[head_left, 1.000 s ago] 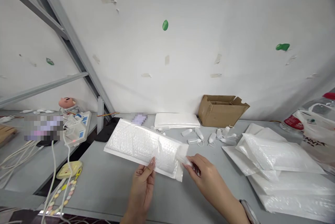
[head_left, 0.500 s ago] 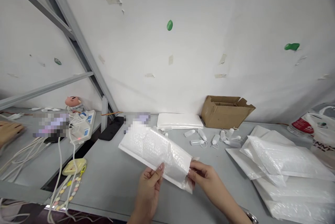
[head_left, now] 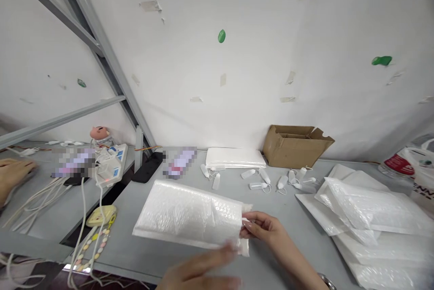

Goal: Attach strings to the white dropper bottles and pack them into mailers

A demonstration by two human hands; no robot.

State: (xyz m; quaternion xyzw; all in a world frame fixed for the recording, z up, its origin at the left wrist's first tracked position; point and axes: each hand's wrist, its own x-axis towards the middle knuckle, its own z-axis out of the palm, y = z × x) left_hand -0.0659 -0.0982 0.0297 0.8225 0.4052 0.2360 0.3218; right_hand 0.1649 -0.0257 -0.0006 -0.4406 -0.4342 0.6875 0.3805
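A white bubble mailer (head_left: 193, 215) is held above the grey table, its open flap end toward the right. My right hand (head_left: 259, 229) pinches that end between thumb and fingers. Blurred by motion, my left hand (head_left: 206, 269) is at the mailer's lower edge with its fingers apart, holding nothing. Several small white bottles with loops (head_left: 258, 186) lie behind the mailer. Behind them a flat stack of white mailers (head_left: 233, 158) rests near the wall. More filled-looking bubble mailers (head_left: 369, 208) are piled at the right.
An open cardboard box (head_left: 294, 149) stands by the wall. On the left are a black phone (head_left: 148, 167), a power strip (head_left: 113, 168) with cables, a yellow case with a beaded strap (head_left: 101, 215), and another person's hand (head_left: 15, 174). A plastic bag (head_left: 423, 172) sits far right.
My left hand has let go of the mailer and moved down. The mailer has turned flatter, its left end lower, with my right hand still gripping it. The other person's hand shows more.
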